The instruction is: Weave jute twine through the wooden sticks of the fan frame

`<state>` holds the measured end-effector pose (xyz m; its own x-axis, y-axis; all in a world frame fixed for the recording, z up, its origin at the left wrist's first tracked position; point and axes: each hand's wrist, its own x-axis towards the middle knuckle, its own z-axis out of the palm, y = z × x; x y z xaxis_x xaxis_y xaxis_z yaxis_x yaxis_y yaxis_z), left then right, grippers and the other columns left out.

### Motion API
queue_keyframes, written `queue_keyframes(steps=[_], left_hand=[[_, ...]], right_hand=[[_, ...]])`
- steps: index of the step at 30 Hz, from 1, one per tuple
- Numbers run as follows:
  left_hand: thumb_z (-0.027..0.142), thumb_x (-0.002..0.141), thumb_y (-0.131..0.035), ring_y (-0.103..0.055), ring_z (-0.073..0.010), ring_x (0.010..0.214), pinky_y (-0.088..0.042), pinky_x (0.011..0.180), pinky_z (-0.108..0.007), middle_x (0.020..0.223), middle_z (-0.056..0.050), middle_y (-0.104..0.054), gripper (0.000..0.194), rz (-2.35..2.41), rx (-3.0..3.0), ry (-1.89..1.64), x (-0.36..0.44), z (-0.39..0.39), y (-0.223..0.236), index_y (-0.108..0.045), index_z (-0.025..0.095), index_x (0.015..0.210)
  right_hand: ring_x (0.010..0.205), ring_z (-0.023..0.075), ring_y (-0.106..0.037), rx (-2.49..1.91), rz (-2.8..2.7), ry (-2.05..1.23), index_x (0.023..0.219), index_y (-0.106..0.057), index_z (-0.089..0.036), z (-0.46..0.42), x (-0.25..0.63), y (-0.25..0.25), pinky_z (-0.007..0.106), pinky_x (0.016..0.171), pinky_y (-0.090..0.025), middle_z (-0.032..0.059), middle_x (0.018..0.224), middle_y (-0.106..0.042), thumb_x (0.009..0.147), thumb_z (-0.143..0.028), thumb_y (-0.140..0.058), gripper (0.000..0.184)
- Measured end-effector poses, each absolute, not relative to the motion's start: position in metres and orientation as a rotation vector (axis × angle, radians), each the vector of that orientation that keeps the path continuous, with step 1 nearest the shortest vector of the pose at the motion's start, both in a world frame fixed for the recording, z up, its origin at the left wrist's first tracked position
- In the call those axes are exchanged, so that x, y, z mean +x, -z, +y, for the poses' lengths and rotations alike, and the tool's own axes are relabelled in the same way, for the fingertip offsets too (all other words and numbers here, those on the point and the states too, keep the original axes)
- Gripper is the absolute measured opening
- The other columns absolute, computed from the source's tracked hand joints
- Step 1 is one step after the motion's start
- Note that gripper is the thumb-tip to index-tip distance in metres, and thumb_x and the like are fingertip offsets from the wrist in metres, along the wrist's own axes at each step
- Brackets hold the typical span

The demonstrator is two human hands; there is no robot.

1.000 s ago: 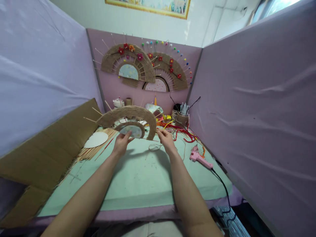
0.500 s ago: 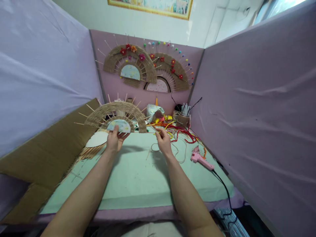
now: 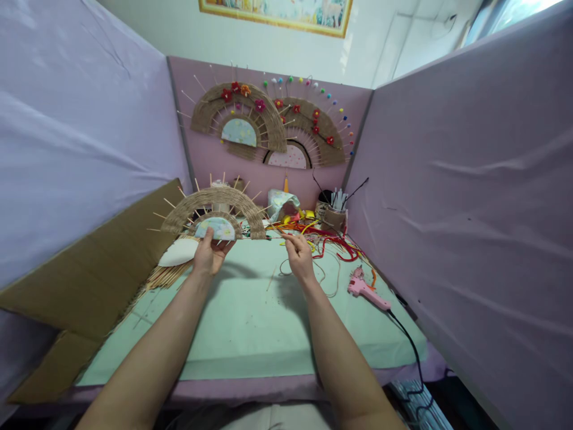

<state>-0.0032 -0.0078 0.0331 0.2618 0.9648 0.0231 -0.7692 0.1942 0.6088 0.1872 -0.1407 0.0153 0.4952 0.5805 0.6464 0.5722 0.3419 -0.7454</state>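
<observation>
My left hand [image 3: 209,255] grips a half-round woven fan [image 3: 237,200] at its lower middle, thumb on the blue patterned half-circle [image 3: 217,228] and fingers behind it. Thin wooden sticks radiate from the fan through bands of brown twine. To the fan's right, my right hand [image 3: 299,255] is closed in a pinch on a thin cord that runs toward the fan's lower right corner. Both hands are raised over the pale green tabletop [image 3: 242,322]. Loose twine [image 3: 333,286] loops on the cloth below the right hand.
A pink glue gun [image 3: 369,292] with a black cable lies at right. Red and yellow craft stems [image 3: 344,248] pile up behind. Two decorated fans [image 3: 237,98] hang at the back. At left are cardboard [image 3: 102,263], a white oval piece [image 3: 178,252] and thin sticks [image 3: 168,276].
The fan has tilted slightly, its left end shifting right. My right hand has moved a little right, its pinch rising slightly. The whole view has shifted slightly.
</observation>
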Motion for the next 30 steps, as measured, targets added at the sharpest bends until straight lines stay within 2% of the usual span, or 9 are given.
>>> queue_keyframes(steps=[7,13,21,24,27,30], left_hand=[[0.027,0.087,-0.054,-0.068,-0.0162,0.073,-0.057,0.073,-0.036,0.081,-0.004,-0.07,0.015,0.426,0.509,-1.224,-0.005,-0.005,-0.035,-0.062,0.017,0.093],[0.029,0.089,-0.05,-0.068,-0.0163,0.076,-0.057,0.074,-0.035,0.08,-0.005,-0.07,0.018,0.403,0.454,-1.192,0.001,-0.009,-0.033,-0.062,0.016,0.093],[0.026,0.089,-0.051,-0.068,-0.0168,0.076,-0.057,0.076,-0.038,0.08,-0.004,-0.07,0.015,0.406,0.465,-1.188,0.012,-0.022,-0.03,-0.062,0.017,0.093],[0.026,0.089,-0.052,-0.068,-0.0164,0.075,-0.056,0.077,-0.039,0.081,-0.004,-0.07,0.014,0.398,0.5,-1.187,0.013,-0.025,-0.031,-0.062,0.018,0.092],[0.026,0.087,-0.055,-0.068,-0.0153,0.074,-0.055,0.079,-0.039,0.082,-0.003,-0.07,0.011,0.403,0.501,-1.205,0.013,-0.027,-0.032,-0.062,0.019,0.092],[0.026,0.086,-0.057,-0.068,-0.0155,0.075,-0.055,0.08,-0.04,0.084,-0.003,-0.07,0.01,0.41,0.499,-1.217,0.013,-0.028,-0.032,-0.062,0.019,0.091]], right_hand=[[0.081,0.0165,-0.054,-1.203,-1.05,-0.125,0.101,-0.065,-0.017,-0.141,0.187,-0.019,0.028,0.072,-0.042,0.0067,0.094,-0.062,0.084,-0.036,-0.05,0.03],[0.084,0.0185,-0.058,-1.197,-1.055,-0.228,0.087,-0.069,-0.016,-0.136,0.181,-0.016,0.03,0.076,-0.043,0.0062,0.088,-0.067,0.081,-0.041,-0.054,0.029],[0.073,0.0188,-0.06,-1.276,-0.991,-0.375,0.071,-0.073,-0.016,-0.138,0.173,-0.019,0.03,0.071,-0.043,0.0043,0.07,-0.068,0.077,-0.049,-0.056,0.037],[0.076,0.0187,-0.06,-1.257,-0.979,-0.375,0.08,-0.073,-0.016,-0.136,0.174,-0.017,0.029,0.071,-0.043,0.0039,0.072,-0.068,0.077,-0.049,-0.056,0.037],[0.065,0.0158,-0.056,-1.243,-1.017,-0.427,0.091,-0.071,-0.016,-0.133,0.174,-0.012,0.027,0.062,-0.042,0.0014,0.062,-0.062,0.08,-0.049,-0.052,0.04],[0.06,0.0129,-0.052,-1.217,-1.063,-0.452,0.085,-0.07,-0.016,-0.131,0.173,-0.009,0.024,0.057,-0.041,0.0015,0.064,-0.06,0.078,-0.046,-0.053,0.034]])
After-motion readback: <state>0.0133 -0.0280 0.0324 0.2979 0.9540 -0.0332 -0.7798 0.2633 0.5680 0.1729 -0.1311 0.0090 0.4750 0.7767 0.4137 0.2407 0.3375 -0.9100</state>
